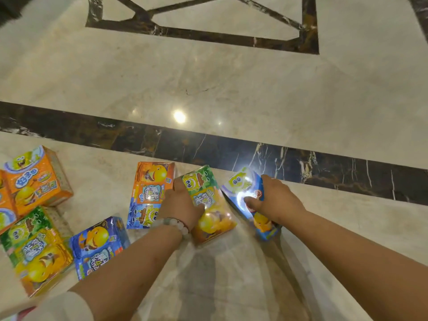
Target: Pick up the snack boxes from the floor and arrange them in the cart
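Note:
Several colourful cartoon snack boxes lie on the marble floor. My left hand (179, 205) grips the left edge of a green-and-yellow box (209, 205), thumb on its face. My right hand (275, 199) clasps a blue box (245, 195), fingers over its far edge, thumb on the glossy front. An orange-and-blue box (150, 193) lies just left of my left hand. Further left sit a blue box (98, 249), a green-and-orange box (38, 251) and an orange box (34, 179). No cart is in view.
A dark marble band (208, 147) crosses the floor just beyond the boxes, and a dark inlay pattern (196, 35) lies further off. Pale marble floor (231, 77) stretches between them. More box edges show at the left frame border.

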The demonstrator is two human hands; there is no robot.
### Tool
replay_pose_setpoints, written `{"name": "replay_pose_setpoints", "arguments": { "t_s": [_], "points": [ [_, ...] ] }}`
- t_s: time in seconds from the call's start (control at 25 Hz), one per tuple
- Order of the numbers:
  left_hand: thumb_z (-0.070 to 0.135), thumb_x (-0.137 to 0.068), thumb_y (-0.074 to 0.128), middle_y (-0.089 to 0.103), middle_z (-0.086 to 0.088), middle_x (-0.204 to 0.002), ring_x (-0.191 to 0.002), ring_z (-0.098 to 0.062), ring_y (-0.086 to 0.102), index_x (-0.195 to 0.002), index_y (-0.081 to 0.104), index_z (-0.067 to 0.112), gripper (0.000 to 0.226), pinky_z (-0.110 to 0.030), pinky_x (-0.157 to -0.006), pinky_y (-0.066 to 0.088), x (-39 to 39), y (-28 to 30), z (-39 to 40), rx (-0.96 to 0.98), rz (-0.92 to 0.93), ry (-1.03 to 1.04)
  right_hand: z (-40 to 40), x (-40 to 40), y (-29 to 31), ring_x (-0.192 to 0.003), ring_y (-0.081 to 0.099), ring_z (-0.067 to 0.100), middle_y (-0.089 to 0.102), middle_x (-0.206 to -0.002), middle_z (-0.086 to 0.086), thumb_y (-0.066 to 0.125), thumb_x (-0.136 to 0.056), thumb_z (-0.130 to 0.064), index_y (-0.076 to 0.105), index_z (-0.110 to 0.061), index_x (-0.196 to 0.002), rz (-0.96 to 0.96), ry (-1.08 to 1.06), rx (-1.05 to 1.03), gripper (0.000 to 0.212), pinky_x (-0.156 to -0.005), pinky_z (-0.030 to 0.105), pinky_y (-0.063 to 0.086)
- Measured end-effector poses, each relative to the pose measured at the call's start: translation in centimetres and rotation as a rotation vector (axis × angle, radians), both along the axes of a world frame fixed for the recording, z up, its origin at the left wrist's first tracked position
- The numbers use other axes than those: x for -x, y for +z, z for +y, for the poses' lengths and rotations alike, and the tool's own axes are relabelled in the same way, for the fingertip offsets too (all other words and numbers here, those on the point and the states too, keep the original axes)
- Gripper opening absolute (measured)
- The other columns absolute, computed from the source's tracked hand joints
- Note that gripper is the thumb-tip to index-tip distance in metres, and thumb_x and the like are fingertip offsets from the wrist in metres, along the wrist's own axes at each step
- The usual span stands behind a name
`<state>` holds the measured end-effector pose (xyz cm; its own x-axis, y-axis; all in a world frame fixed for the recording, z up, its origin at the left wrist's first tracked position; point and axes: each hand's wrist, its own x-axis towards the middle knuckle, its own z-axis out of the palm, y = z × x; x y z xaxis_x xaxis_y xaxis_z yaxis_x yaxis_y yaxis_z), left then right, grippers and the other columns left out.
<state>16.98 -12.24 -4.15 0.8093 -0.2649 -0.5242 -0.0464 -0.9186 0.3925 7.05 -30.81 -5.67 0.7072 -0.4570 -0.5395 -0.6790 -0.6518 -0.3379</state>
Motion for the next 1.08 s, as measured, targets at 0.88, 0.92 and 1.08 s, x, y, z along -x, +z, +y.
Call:
{"name": "replay_pose_setpoints", "arguments": {
  "t_s": [0.88, 0.92, 1.08],
  "points": [
    [0.005, -0.079, 0.069, 0.071, -0.008, -0.106, -0.063, -0.008, 0.072, -0.096, 0.063, 0.019, 0.023, -0.024, -0.057, 0.059, -6.2, 30.5, -3.0, 0.622, 0.554, 0.097, -2.5, -1.5, 29.6, -0.083, 0.071, 0.018, 0.066, -0.099, -0.007, 0.064, -0.087, -0.032, 0.035, -0.033, -0.118, -0.612, -0.501, -0.605, 0.043, -0.075, 0.035, 0.058],
    [0.006, -0.075, 0.072, 0.072, -0.007, -0.104, -0.065, -0.009, 0.072, -0.097, 0.064, 0.019, 0.027, -0.028, -0.065, 0.06, -6.4, 35.0, -3.6, 0.643, 0.552, 0.052, -2.8, -1.4, 34.1, -0.085, 0.071, 0.019, 0.066, -0.103, -0.004, 0.064, -0.087, -0.031, 0.035, -0.033, -0.118, -0.652, -0.511, -0.594, 0.043, -0.077, 0.036, 0.058],
    [-0.004, -0.081, 0.065, 0.072, 0.013, -0.061, -0.051, 0.004, 0.065, -0.093, 0.061, 0.017, 0.024, -0.006, -0.046, 0.049, -6.0, 59.1, -6.6, 0.714, 0.472, -0.08, -5.0, 0.0, 57.0, -0.093, 0.067, 0.018, 0.064, -0.109, -0.001, 0.065, -0.087, -0.022, 0.036, -0.033, -0.117, -0.824, -0.523, -0.481, 0.043, -0.085, 0.036, 0.055]
  ]
}}
